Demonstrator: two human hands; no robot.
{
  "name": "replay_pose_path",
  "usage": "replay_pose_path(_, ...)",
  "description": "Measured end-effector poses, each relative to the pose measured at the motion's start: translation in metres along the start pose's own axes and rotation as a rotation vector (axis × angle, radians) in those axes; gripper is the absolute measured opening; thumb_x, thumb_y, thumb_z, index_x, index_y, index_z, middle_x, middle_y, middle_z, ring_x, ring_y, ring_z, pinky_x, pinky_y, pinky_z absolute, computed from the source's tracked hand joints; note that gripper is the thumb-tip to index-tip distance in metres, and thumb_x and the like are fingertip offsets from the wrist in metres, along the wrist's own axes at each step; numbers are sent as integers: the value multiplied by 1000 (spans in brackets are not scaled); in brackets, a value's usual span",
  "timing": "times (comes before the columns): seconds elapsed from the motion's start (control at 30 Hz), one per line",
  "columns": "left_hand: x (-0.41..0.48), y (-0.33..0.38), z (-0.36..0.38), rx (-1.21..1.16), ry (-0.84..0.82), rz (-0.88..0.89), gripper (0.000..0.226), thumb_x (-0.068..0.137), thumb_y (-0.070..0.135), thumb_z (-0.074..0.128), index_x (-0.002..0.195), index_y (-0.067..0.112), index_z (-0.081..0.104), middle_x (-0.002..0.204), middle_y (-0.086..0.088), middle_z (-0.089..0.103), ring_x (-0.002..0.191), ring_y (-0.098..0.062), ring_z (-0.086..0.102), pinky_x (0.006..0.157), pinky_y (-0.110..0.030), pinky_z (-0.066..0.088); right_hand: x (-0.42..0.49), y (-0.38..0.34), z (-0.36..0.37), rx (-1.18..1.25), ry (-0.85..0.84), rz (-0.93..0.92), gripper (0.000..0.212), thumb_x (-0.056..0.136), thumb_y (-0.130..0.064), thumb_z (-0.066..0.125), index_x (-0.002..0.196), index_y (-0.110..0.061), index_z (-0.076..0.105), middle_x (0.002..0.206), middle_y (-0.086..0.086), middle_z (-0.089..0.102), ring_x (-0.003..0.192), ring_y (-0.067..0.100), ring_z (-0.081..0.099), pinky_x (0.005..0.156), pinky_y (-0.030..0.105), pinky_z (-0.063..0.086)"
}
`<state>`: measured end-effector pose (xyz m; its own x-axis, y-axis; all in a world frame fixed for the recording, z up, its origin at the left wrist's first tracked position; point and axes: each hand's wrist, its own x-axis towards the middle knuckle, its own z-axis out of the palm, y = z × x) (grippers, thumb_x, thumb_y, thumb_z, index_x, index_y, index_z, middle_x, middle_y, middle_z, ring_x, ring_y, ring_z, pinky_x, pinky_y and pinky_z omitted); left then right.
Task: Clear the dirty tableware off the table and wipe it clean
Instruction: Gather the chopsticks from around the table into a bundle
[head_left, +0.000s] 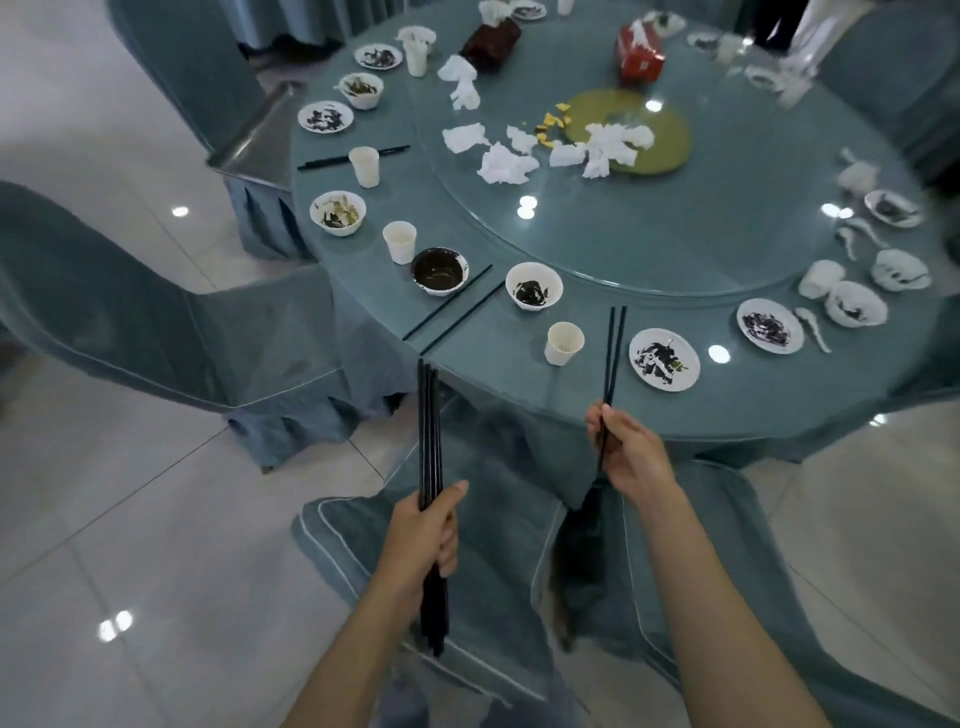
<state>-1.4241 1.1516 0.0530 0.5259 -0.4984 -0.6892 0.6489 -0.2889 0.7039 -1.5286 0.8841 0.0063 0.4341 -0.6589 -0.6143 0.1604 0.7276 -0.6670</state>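
While our left grip (431, 525) is wrapped round a bundle (429, 431) of black chopsticks pointing to 12 o'clock, our right grip (631, 452) pinches the near end of a pair (613, 353) between thumb and fingers. That pair runs from 6 to 12 o'clock. Its far tips reach over the desk (493, 338) between a cup (563, 343) at its 9 o'clock and a plate (664, 358) at its 3 o'clock. We cannot tell whether the tips rest on the surface.

From our right grip the bundle lies at about 8 o'clock, and the two long axes are nearly parallel. We judge that the pair can be carried across and laid alongside with hardly any turning.

Just beyond the bundle's tips a loose pair (452, 306) lies on the desk, slanting from 7 to 1 o'clock between a dark bowl (439, 270) and a white bowl (534, 285). Our left grip is nearer to it but full, so we expect the right one to take it once emptied.

Farther off, bowls, plates and cups ring the rim. Crumpled tissues (597, 145) lie on the turntable (675, 244). Most of the clearing remains, and wiping looks some way off.
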Motion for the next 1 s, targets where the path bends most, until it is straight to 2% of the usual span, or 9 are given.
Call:
replay_pose_path(0.1, -16, 6, -33, -28, -12, -5, 43, 98, 29, 68, 66, 16, 42, 49, 0, 33, 38, -13, 29, 37, -25, 25, -36, 26, 25, -183, -82, -83, 14, 101, -2, 59, 112, 3, 65, 91, 13, 77, 82, 21, 77, 71, 26, 62)
replay_pose_path(0.2, -29, 13, -67, -88, -17, -43, 42, 99, 26, 67, 67, 18, 42, 52, 1, 28, 37, -11, 25, 36, -23, 21, -63, 56, 52, -560, -205, -252, 7, 102, -3, 59, 105, -2, 64, 96, 13, 79, 91, 30, 77, 74, 34, 63)
replay_pose_path(0.33, -35, 25, -109, -82, -65, -106, 42, 99, 25, 69, 68, 20, 42, 52, 3, 28, 37, -8, 25, 34, -20, 21, -87, 84, 78, -1108, -399, -637, 6, 95, -12, 73, 98, -10, 69, 92, -4, 80, 86, 8, 76, 80, 25, 59)
replay_pose_path(0.43, -36, 36, -130, -77, -95, -127, 32, 100, 24, 66, 74, 15, 49, 53, 3, 35, 38, -8, 31, 34, -19, 24, -101, 94, 100, -1381, -542, -890, 7, 94, -15, 75, 101, -15, 73, 88, -13, 77, 73, -8, 67, 68, 18, 49)
replay_pose_path(0.6, -39, 54, -156, -48, -151, -140, 19, 101, 25, 64, 96, 6, 64, 83, -16, 76, 56, -18, 67, 45, -24, 51, -107, 95, 137, -1529, -708, -1044, 11, 90, -20, 79, 101, -21, 77, 88, -10, 78, 75, 9, 73, 73, 27, 55)
replay_pose_path(0.7, -30, 71, -162, -75, -229, -168, 27, 101, 26, 64, 113, 1, 65, 107, -23, 76, 69, -23, 74, 56, -30, 61, -100, 91, 156, -1507, -769, -1120, 12, 89, -20, 79, 101, -19, 79, 100, -11, 80, 92, 5, 75, 86, 25, 57)
replay_pose_path(0.8, -13, 92, -154, -44, -268, -211, 25, 102, 29, 62, 115, 7, 64, 112, -21, 76, 74, -22, 74, 58, -31, 61, -82, 88, 174, -1488, -827, -1227, 9, 92, -22, 73, 95, -15, 79, 104, -7, 80, 101, 9, 73, 103, 26, 53)
replay_pose_path(0.9, 8, 107, -143, 1, -267, -228, 37, 102, 31, 63, 126, 3, 64, 110, -19, 76, 73, -22, 74, 58, -31, 61, -59, 83, 194, -1515, -813, -1387, 19, 96, -28, 63, 90, -18, 77, 102, -8, 80, 99, 12, 75, 99, 37, 58)
replay_pose_path(1.0, 23, 117, -131, 19, -274, -256, 35, 100, 38, 65, 116, 8, 68, 106, -18, 77, 71, -22, 72, 59, -32, 61, -39, 78, 206, -1504, -789, -1512, 8, 91, -20, 71, 87, -20, 77, 97, -8, 79, 99, 11, 74, 93, 36, 57)
